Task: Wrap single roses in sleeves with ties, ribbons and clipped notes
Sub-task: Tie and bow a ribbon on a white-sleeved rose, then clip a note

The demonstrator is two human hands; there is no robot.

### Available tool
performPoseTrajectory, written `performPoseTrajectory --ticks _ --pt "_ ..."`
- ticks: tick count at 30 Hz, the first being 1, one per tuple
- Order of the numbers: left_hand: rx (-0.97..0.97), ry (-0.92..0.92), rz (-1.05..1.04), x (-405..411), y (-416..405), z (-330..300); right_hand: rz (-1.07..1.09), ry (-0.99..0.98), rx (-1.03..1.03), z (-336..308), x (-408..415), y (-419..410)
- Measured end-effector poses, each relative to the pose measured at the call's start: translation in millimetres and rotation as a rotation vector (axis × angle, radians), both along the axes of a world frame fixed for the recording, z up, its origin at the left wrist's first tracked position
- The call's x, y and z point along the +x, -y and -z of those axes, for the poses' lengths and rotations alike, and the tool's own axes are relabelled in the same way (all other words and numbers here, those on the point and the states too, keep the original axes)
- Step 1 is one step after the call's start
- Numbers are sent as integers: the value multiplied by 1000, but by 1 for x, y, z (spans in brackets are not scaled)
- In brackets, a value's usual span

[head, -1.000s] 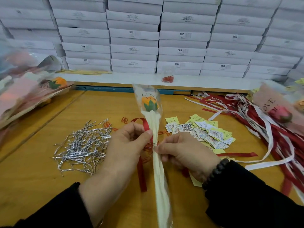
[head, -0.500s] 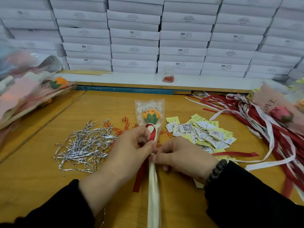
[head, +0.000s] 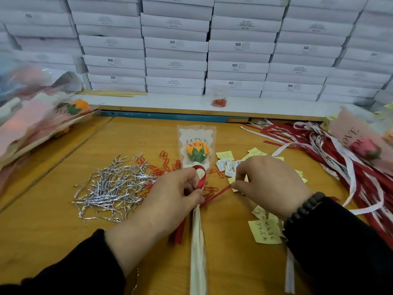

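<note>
Hands work mid-table: your left hand (head: pixel 174 192) pinches the looped red satin ribbon (head: pixel 201 177) against the neck of the clear "LOVE YOU" sleeve holding an orange rose (head: pixel 196 149), which lies flat on the yellow wooden table (head: pixel 53 226). Your right hand (head: pixel 270 184) pinches the ribbon's tail, drawn taut.

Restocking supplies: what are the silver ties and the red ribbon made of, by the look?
Silver ties: likely foil-coated wire, shiny, crinkled and kinked. Red ribbon: seemingly satin-like fabric or plastic, smooth, holding a soft loop; pinched by left hand and right hand.
</note>
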State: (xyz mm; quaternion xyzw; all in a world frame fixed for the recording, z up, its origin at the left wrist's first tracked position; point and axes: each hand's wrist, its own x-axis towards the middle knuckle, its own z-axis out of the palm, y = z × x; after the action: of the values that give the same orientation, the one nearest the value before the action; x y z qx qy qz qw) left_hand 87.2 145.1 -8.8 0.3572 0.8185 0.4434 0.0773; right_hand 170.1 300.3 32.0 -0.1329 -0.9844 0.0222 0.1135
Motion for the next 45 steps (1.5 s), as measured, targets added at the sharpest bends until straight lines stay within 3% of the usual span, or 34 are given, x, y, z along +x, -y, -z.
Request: performPoseTrajectory --ticks 2,9,12,14,17,22,25,29,36,42,45 --pt "-14 -11 5 -1 0 0 11 -98 -227 4 -2 1" --pt "-38 -7 60 -1 2 -6 5 -393 -1465 19 -15 16" --pt "-55 -9 98 0 3 -10 -43 -415 -1725 24 -18 19" --pt "-68 -11 116 2 4 -12 -77 -375 -1658 27 -20 20" --pt "-87 -32 121 3 3 -16 -139 -279 -1361 29 -18 21" --pt "-81 -76 135 2 4 -17 -259 -190 -1200 27 -16 29" --pt "-99 -66 165 -1 3 -17 -268 -220 -1191 28 -17 29" --pt "-78 175 254 -8 12 -21 -305 -176 -1254 28 -17 27" --pt "-62 141 172 -10 11 -22 -290 -189 -1293 31 -17 25" --pt "-433 -432 -114 -20 19 -29 -290 -169 -1312 31 -16 27" --pt "-536 -626 -263 -26 25 -36 -280 -169 -1348 31 -16 27"
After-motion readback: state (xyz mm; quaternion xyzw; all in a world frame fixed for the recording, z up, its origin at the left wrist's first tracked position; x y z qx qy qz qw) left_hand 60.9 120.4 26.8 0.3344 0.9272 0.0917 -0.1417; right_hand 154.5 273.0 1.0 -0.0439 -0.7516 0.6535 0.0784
